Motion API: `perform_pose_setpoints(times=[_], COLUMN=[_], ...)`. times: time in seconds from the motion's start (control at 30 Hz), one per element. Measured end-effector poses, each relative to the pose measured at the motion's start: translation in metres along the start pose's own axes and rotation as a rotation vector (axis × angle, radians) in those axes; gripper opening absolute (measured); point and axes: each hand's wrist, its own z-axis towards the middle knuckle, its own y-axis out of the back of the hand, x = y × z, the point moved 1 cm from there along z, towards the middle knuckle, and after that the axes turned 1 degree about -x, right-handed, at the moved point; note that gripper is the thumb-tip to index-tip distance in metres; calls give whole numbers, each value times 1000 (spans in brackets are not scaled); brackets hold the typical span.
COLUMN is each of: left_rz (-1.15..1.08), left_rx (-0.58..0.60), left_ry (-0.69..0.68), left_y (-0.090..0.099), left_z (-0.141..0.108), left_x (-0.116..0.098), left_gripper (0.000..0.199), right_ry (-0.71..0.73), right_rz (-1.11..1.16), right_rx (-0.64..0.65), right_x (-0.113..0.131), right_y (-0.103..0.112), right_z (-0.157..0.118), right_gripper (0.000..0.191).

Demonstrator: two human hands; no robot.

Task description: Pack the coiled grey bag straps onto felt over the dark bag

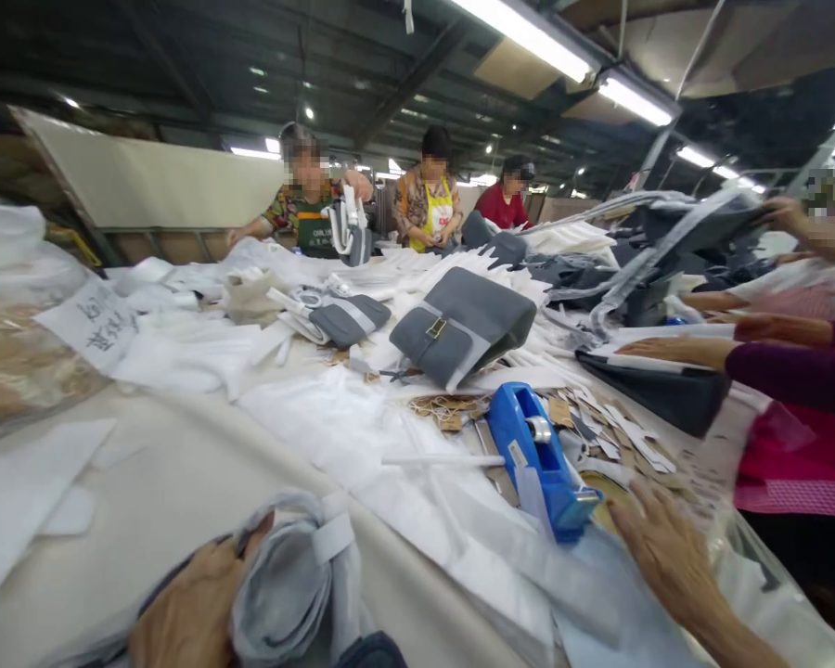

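Observation:
At the bottom left, my left hand [187, 603] is closed round a coiled bag strap [285, 580] covered in pale, translucent wrapping, with a white band on its upper part. Dark grey material shows beside and below the coil; the rest of it is cut off by the frame. My right hand [668, 547] reaches in from the lower right, fingers stretched out and holding nothing that I can see. Its fingertips are just right of a blue tape dispenser [529, 455]. Thin white wrapping sheets [473, 547] lie to the left of that hand.
A grey buckled bag [466, 320] rests on white paper beyond the dispenser, beside a smaller grey item [348, 320]. Cards and tags [619, 427] lie on the right. Several people work around the table, one with purple sleeves [772, 371]. A plastic-covered stack [28, 343] stands left.

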Motion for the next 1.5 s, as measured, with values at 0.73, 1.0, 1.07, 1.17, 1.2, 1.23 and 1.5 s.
perform_pose_setpoints(times=[0.73,1.0,1.07,1.17,1.2,1.23,1.5], left_rz=[140,39,17,-8,-16,-24,-106], left_rx=[-70,-57,-43,-22,-17,-12,10], left_ry=[-108,-83,-76,-81,-80,-79,-78], left_y=[-1,4,7,11,12,13,12], left_z=[-10,-8,-8,-9,-9,-9,-7], left_x=[-6,-1,-1,-1,-1,-1,2], left_gripper=[52,50,48,48,48,49,51], right_ry=[706,781,779,769,770,785,893], right_rz=[221,300,332,367,375,374,318], right_rx=[-171,-167,-167,-184,-208,-230,-231], right_x=[243,255,260,266,268,269,259], right_y=[6,25,29,28,26,25,49], right_z=[64,60,57,50,48,46,40], right_gripper=[45,40,39,41,39,36,32])
